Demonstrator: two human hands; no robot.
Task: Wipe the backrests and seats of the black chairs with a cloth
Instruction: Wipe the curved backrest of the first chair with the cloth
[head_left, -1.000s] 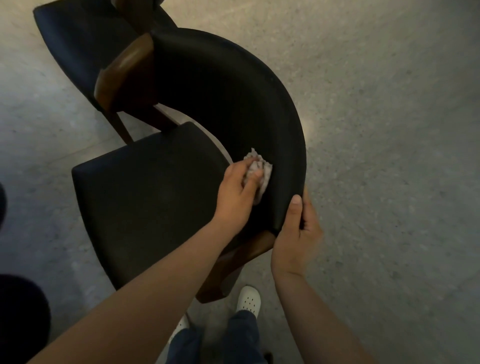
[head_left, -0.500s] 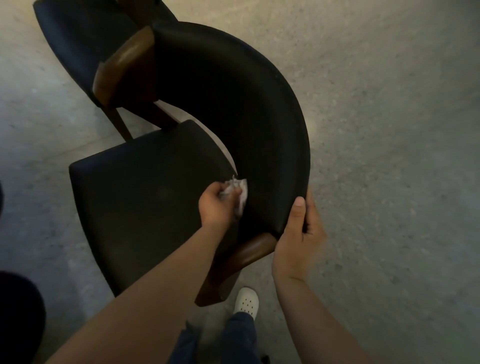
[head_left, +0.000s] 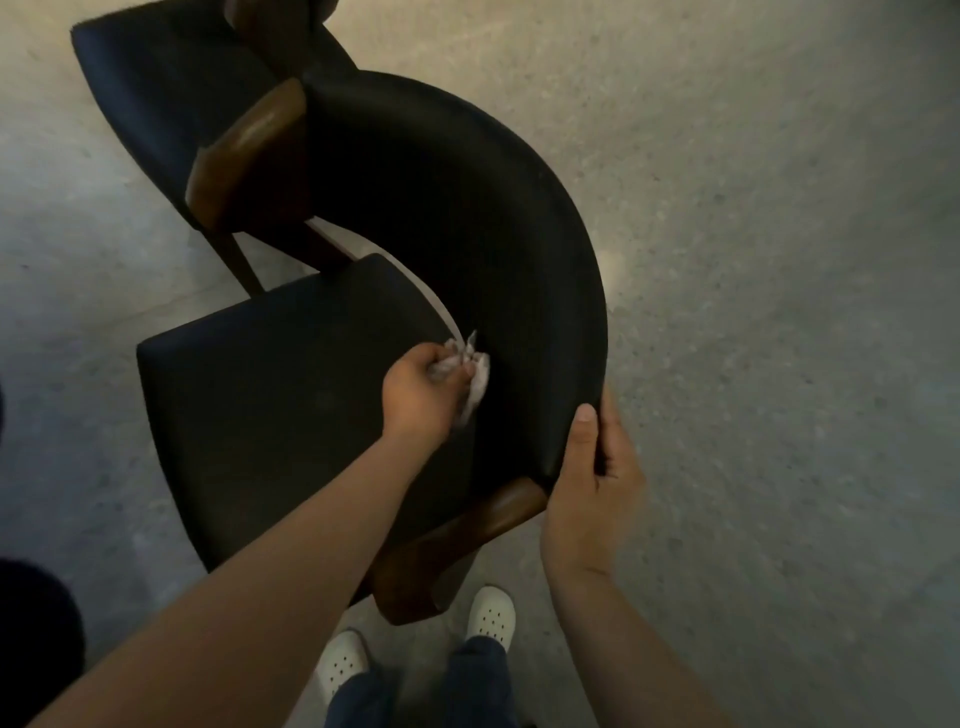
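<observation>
A black chair fills the middle of the head view, with a curved black backrest (head_left: 467, 218), a flat black seat (head_left: 270, 405) and brown wooden arm ends. My left hand (head_left: 421, 395) grips a crumpled pale cloth (head_left: 475, 376) and holds it against the inner face of the backrest, low down by the gap above the seat. My right hand (head_left: 592, 493) grips the near end of the backrest, thumb on the inner face and fingers behind it.
A second black chair (head_left: 171, 98) stands just behind, at the upper left, its seat touching or nearly touching the first chair's wooden arm (head_left: 244, 150). Grey concrete floor (head_left: 779, 312) lies to the right. My white shoes (head_left: 491, 618) stand under the near arm.
My left hand has drawn the cloth down the inner face of the backrest, from mid-height to its lower edge by the seat. My right hand has kept its hold on the backrest end.
</observation>
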